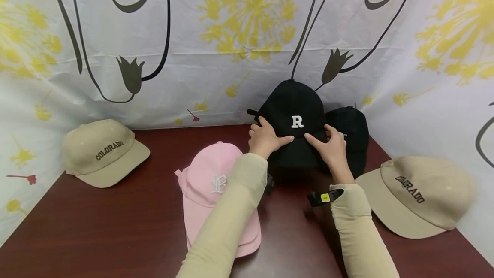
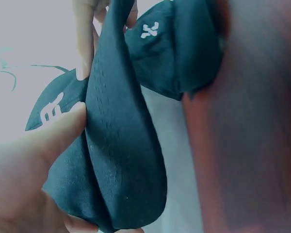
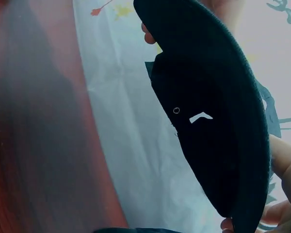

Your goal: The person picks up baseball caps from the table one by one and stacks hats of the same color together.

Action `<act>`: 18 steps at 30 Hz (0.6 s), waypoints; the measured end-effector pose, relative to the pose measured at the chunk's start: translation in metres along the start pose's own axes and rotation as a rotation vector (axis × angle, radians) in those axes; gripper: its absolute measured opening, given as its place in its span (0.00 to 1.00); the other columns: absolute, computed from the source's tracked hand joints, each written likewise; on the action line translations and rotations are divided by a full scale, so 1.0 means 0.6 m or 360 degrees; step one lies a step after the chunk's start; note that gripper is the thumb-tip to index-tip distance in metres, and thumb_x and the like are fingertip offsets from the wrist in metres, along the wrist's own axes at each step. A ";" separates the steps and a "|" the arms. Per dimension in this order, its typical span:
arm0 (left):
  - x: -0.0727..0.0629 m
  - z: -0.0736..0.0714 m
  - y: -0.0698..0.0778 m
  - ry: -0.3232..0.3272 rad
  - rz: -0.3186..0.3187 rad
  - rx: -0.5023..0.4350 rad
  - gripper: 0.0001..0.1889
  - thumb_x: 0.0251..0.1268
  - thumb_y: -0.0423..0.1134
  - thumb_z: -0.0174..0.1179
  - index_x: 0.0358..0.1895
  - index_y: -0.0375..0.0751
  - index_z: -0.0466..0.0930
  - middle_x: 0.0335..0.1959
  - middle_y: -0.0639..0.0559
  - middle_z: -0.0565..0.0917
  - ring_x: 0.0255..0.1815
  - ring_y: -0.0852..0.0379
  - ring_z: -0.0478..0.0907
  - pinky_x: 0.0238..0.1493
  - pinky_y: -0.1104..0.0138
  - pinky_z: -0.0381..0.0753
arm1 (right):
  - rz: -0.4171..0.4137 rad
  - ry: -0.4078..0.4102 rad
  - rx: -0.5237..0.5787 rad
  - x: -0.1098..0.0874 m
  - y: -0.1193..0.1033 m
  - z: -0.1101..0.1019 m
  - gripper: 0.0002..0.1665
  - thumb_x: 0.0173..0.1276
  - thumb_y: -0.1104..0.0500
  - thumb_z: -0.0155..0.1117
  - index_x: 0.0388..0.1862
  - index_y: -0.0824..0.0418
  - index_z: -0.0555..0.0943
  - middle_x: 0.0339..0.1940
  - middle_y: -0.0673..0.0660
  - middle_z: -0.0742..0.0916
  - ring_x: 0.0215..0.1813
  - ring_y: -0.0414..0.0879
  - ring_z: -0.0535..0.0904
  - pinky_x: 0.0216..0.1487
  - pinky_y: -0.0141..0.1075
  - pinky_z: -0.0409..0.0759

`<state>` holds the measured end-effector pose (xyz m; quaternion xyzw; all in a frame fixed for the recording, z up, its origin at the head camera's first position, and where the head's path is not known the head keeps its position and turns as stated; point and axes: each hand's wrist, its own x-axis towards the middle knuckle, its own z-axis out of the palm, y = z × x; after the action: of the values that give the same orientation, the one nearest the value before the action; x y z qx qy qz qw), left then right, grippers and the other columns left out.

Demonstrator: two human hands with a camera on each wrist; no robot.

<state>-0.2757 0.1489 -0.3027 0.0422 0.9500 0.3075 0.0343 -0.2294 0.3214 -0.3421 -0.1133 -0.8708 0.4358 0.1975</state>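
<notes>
Left hand [image 1: 266, 138]: one side of the black fabric baseball cap [image 1: 287, 102] is pinched, thumb laid along the seam between crown and brim.
Right hand [image 1: 332, 147]: the opposite side is pinched likewise, thumb on the front.
White "R" patch [image 1: 297, 122]: left uncovered between the thumbs; best kept level as a guide to straightness.
Black cap: held above the dark red-brown table [image 1: 96, 222], crown up; light, even pressure is advised, lest the soft crown be dented.
Black cap behind [image 1: 356, 121]: partly hidden by the right hand; knuckles should be kept off it.
Pink fabric cap [image 1: 210, 162]: lies under the left forearm, so the sleeve is best carried high.
Beige "COLORADO" caps: one at far left [image 1: 102, 153], one at right [image 1: 428, 192], both untouched.
</notes>
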 end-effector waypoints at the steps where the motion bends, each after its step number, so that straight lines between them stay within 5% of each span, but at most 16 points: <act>1: -0.003 -0.005 0.001 -0.0006 0.0020 0.0004 0.57 0.45 0.65 0.64 0.72 0.39 0.42 0.63 0.35 0.60 0.60 0.42 0.63 0.54 0.54 0.69 | -0.0001 -0.0002 -0.0007 -0.004 -0.003 -0.004 0.50 0.60 0.42 0.63 0.70 0.67 0.55 0.60 0.71 0.66 0.60 0.64 0.59 0.59 0.53 0.59; 11: -0.038 -0.024 0.001 -0.0143 0.0214 -0.0026 0.57 0.45 0.63 0.64 0.72 0.38 0.42 0.64 0.36 0.61 0.56 0.41 0.68 0.53 0.55 0.70 | -0.0114 -0.0033 -0.0198 -0.060 -0.006 -0.055 0.48 0.63 0.43 0.59 0.69 0.72 0.55 0.57 0.74 0.68 0.57 0.65 0.65 0.55 0.55 0.64; 18: -0.072 -0.040 0.008 -0.0168 0.0348 0.0078 0.58 0.44 0.64 0.65 0.72 0.36 0.42 0.54 0.39 0.75 0.48 0.47 0.76 0.46 0.59 0.75 | -0.0132 -0.0117 -0.0226 -0.098 -0.015 -0.090 0.47 0.65 0.43 0.56 0.70 0.72 0.52 0.57 0.74 0.67 0.56 0.66 0.65 0.53 0.56 0.66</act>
<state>-0.2347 0.1344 -0.2785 0.1624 0.9439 0.2833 0.0495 -0.1528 0.3328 -0.3202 -0.0749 -0.9101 0.3682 0.1749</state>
